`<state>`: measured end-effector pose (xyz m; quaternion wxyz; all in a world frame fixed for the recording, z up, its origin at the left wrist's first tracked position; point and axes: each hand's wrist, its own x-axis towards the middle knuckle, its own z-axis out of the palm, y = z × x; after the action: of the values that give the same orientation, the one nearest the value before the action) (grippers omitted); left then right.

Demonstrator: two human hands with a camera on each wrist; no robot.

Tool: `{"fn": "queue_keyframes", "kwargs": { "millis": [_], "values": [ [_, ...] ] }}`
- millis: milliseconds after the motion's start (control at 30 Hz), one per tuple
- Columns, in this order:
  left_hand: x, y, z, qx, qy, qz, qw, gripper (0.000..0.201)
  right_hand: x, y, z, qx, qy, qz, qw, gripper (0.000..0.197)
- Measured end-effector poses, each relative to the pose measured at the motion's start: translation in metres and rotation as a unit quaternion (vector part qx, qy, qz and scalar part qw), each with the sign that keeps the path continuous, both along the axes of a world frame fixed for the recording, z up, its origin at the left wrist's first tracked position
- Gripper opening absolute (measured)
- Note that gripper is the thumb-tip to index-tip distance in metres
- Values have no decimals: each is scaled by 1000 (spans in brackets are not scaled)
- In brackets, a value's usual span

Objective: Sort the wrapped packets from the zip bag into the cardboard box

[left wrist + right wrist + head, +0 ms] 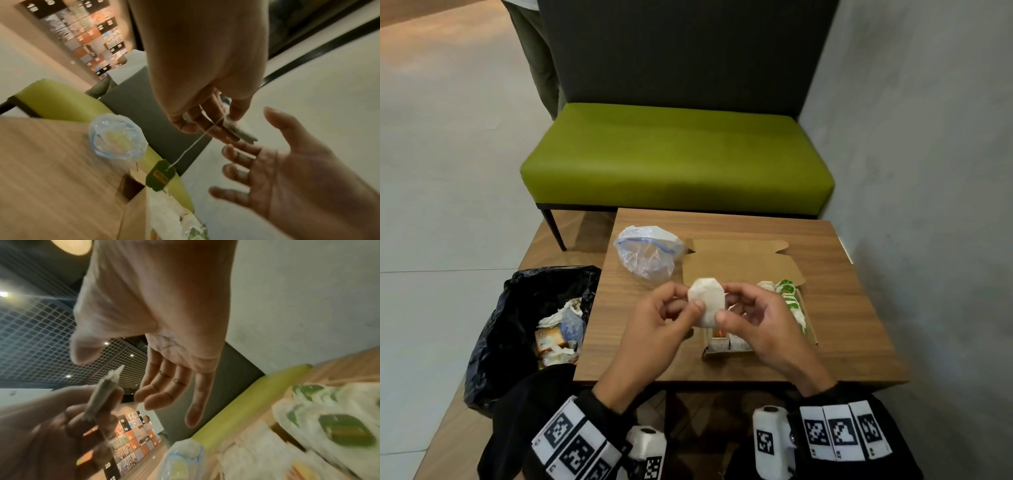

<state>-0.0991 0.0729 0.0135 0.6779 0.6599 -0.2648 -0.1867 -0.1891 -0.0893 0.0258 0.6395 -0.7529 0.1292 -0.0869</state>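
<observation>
A white tea bag (pixel 705 301) is pinched upright in my left hand (pixel 690 299) above the table, in front of the open cardboard box (pixel 743 263). My right hand (pixel 732 305) is beside it with straight, spread fingers. The left wrist view shows my left hand (pixel 205 128) holding the tea bag (pixel 240 129), its string and green tag (pixel 161 175) dangling, and the open right hand (pixel 251 146) just below. In the right wrist view the tea bag (pixel 102 395) is edge-on. Several green-and-white packets (pixel 787 298) stand in the box. The clear zip bag (pixel 647 253) lies crumpled left of the box.
A black bin bag (pixel 517 308) with torn wrappers hangs off the wooden table's (pixel 842 325) left side. A green bench (pixel 678 157) stands beyond the far edge. A grey wall (pixel 928 171) runs close along the right.
</observation>
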Motion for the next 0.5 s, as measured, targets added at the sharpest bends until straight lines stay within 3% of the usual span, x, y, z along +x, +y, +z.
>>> {"fn": "queue_keyframes", "kwargs": {
  "millis": [67, 133, 333, 500],
  "values": [
    [1, 0, 1, -32, 48, 21, 998, 15, -4, 5, -6, -9, 32, 64, 997, 57],
    [1, 0, 2, -39, 75, 28, 996, 16, -6, 16, -12, -48, 58, 85, 994, 54],
    [-4, 3, 6, -78, 138, 30, 987, 33, 5, 49, -38, -126, 58, 57, 989, 16],
    [0, 7, 9, -52, 89, 83, 991, 8, -4, 58, -42, -155, 31, 65, 985, 11]
  ]
}}
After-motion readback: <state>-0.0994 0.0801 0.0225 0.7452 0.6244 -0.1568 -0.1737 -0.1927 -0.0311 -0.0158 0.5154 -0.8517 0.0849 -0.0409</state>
